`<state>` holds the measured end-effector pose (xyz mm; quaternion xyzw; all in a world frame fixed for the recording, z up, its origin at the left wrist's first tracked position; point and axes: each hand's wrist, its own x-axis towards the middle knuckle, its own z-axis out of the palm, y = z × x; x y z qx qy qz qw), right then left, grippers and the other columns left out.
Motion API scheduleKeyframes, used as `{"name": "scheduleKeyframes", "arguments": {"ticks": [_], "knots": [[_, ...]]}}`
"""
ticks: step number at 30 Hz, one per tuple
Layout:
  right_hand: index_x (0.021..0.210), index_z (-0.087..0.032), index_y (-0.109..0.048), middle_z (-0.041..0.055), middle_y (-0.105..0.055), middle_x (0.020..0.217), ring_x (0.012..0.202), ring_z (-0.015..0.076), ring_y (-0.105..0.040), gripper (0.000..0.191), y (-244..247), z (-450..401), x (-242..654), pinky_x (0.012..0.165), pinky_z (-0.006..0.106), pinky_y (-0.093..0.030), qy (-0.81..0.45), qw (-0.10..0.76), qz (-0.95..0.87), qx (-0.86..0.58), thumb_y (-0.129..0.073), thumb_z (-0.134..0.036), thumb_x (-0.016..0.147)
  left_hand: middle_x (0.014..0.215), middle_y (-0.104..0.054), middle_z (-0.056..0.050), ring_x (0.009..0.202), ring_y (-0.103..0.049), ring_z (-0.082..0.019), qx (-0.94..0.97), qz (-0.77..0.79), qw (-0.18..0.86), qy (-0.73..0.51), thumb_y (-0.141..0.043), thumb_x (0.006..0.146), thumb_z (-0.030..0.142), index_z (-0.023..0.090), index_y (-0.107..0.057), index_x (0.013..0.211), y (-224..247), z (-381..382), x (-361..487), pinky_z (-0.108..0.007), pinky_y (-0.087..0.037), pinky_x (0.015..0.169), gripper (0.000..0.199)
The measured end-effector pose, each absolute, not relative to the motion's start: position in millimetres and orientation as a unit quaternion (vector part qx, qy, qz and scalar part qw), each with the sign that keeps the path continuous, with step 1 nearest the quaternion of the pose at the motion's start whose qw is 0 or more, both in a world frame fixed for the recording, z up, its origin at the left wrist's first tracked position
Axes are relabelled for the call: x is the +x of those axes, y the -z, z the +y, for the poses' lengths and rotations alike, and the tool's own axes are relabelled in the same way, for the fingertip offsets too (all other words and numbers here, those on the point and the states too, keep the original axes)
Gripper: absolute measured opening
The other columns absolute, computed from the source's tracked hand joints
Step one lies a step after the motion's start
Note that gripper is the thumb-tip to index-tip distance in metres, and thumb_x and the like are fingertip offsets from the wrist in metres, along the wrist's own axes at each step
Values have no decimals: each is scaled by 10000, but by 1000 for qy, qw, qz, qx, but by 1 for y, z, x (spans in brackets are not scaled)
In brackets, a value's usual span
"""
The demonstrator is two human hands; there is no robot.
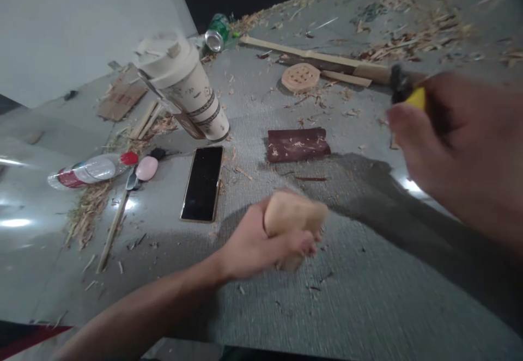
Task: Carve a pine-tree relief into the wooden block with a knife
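The left hand (265, 241) gripped a pale block (292, 214) above the worktop (359, 306) at lower center of the frame, while the right hand (461, 138), blurred at right, closed around a yellow-and-black tool (414, 98)

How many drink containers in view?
3: the lidded cup just beyond the phone, the green can near the far edge, the red-capped bottle lying at left. The cup could hide another.
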<state>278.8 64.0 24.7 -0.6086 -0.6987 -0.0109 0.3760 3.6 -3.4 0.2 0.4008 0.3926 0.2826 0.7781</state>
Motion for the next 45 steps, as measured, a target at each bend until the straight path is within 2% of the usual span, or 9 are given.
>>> {"name": "scheduleKeyframes", "arguments": {"ticks": [4,7,10,13,16,24,30,36,45], "knots": [[887,-259,-570,-65,-472,577,455,128,-411,367,-11,59,271,520,337,-278,-44,323,-826,-461,-594,-545,1117,919,-812,-79,771,-783,-198,392,465,702,-371,-988,837,451,151,-746,1043,-1,10,2,-308,-676,720,437],[975,-236,-638,-34,-573,627,483,144,-473,405,-3,48,263,515,328,-286,-42,281,-878,-385,-496,-560,1173,896,-802,-63,754,-778,-205,409,466,685,-383,-975,851,440,160,-737,1114,1,12,2,-320,-677,705,452],[962,-250,-620,-28,-572,630,513,164,-503,412,-1,41,259,532,337,-301,-42,263,-894,-362,-480,-569,1183,917,-790,-41,773,-754,-186,449,464,650,-402,-989,814,383,176,-746,1164,4,12,2,-299,-662,723,474],[931,-256,-580,-28,-570,639,524,165,-510,403,-1,38,258,549,343,-299,-44,252,-902,-348,-496,-558,1184,1014,-808,-62,870,-755,-193,482,472,615,-407,-957,822,367,171,-789,1142,4,13,2,-303,-662,819,412],[929,-251,-570,-21,-598,670,537,160,-519,389,-1,38,257,557,346,-297,-38,243,-909,-337,-493,-529,1190,1013,-804,-68,882,-752,-207,492,484,611,-387,-938,841,416,171,-803,1137,4,14,2,-326,-669,835,408],[930,-239,-569,-30,-578,671,550,155,-536,397,-2,37,253,561,343,-307,-22,239,-915,-325,-465,-506,1205,957,-783,-46,828,-717,-176,487,470,624,-391,-954,826,401,175,-808,1074,4,14,3,-287,-658,779,365],[914,-241,-561,-41,-539,639,520,147,-497,411,-1,36,253,544,332,-283,-17,248,-909,-334,-471,-521,1201,1008,-805,-57,863,-730,-182,506,470,615,-380,-935,830,358,165,-810,1161,7,15,1,-280,-650,789,403],[915,-235,-576,-27,-561,638,509,150,-501,430,1,36,254,545,336,-276,-20,239,-907,-347,-457,-533,1200,913,-764,-36,790,-694,-158,504,473,624,-365,-907,881,379,163,-770,1123,10,13,0,-250,-609,708,353],[944,-232,-584,-2,-634,708,532,162,-523,409,3,33,252,571,355,-262,11,222,-907,-358,-446,-516,1204,929,-762,-46,779,-687,-160,491,478,634,-359,-918,875,427,142,-745,1178,6,12,1,-267,-600,715,451]]}}
